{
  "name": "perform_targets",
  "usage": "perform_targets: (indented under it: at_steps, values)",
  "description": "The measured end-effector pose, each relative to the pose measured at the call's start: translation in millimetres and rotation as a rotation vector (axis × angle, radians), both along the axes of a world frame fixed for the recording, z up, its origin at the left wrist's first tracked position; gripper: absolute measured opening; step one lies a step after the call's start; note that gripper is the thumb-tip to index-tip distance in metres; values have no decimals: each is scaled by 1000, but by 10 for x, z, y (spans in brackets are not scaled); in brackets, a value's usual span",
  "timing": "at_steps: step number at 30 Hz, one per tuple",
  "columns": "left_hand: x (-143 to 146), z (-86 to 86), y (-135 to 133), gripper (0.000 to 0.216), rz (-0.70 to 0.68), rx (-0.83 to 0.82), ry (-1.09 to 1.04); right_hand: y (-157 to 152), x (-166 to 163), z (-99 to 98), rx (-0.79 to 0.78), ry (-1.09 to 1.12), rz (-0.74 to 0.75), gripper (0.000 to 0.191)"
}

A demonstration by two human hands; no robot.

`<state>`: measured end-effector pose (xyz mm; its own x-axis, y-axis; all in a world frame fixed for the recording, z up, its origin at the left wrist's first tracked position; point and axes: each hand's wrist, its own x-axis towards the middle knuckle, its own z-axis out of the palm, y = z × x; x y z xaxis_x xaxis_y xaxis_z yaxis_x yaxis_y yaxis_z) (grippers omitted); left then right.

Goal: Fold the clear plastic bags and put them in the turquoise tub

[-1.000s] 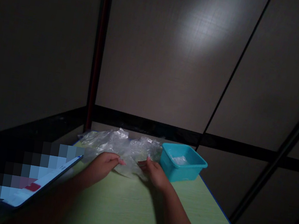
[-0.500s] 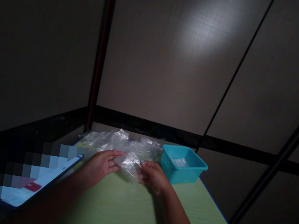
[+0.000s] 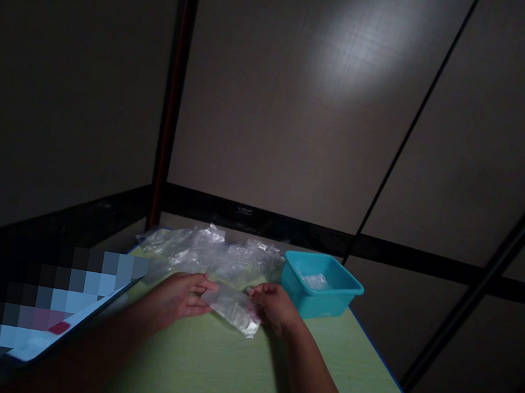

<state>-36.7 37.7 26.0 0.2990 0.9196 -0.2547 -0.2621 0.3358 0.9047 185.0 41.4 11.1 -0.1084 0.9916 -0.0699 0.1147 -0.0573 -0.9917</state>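
A small clear plastic bag (image 3: 235,308) lies flattened and stretched on the green table (image 3: 224,376) between my hands. My left hand (image 3: 182,293) pinches its left end with fingers closed. My right hand (image 3: 272,306) grips its right end, fingers curled. Behind them sits a crumpled heap of clear plastic bags (image 3: 208,253) at the table's far edge.
A teal plastic tub (image 3: 321,285) with something clear inside stands just right of my right hand. A lit tablet or screen (image 3: 47,328) leans at the table's left edge. Dark panelled walls and a post close in behind. The room is dim.
The bag was picked from the heap, bunched and raised between both hands, and now it is pulled out flat and lowered onto the table.
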Motion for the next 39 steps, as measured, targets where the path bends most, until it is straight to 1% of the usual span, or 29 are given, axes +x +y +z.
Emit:
perform_targets:
  at_steps: [3, 5, 7, 9, 12, 14, 16, 17, 19, 22, 25, 29, 34, 36, 39]
  values:
    - [8, 24, -21, 19, 20, -35, 50, 42, 10, -8, 109, -39, -49, 26]
    - [9, 27, -31, 21, 32, -28, 93, 36, 15, 20, 241, -160, -85, 24]
    - [6, 10, -33, 23, 32, 34, 185, -11, 19, 70, 371, -322, -100, 22]
    - [-2, -23, -22, 24, 51, 151, 341, -86, 20, 124, 429, -424, -35, 23]
    - [-26, -66, 8, 23, 113, 312, 532, -199, 19, 176, 448, -538, 157, 31]
    - [-38, -71, 24, 21, 181, 501, 647, -247, 17, 192, 473, -663, 233, 37]
    - [-33, -68, 27, 18, 231, 756, 770, -268, 13, 204, 492, -767, 273, 37]
    - [-22, -70, 22, 18, 223, 858, 799, -271, 11, 212, 495, -801, 283, 35]
    - [13, -93, 2, 22, 129, 957, 763, -274, 4, 231, 490, -842, 278, 31]
    - [67, -176, -30, 38, -78, 949, 651, -282, -12, 251, 487, -871, 276, 30]
    - [87, -269, -40, 49, -189, 895, 600, -287, -30, 237, 481, -889, 308, 31]
    - [76, -336, -21, 52, -224, 843, 565, -256, -47, 169, 443, -951, 289, 29]
    - [77, -354, 2, 45, -237, 850, 597, -219, -81, 120, 385, -883, 325, 9]
    - [79, -352, 5, 43, -251, 860, 618, -220, -95, 131, 392, -846, 327, 4]
    - [78, -349, 5, 43, -269, 852, 606, -227, -103, 156, 436, -804, 295, 3]
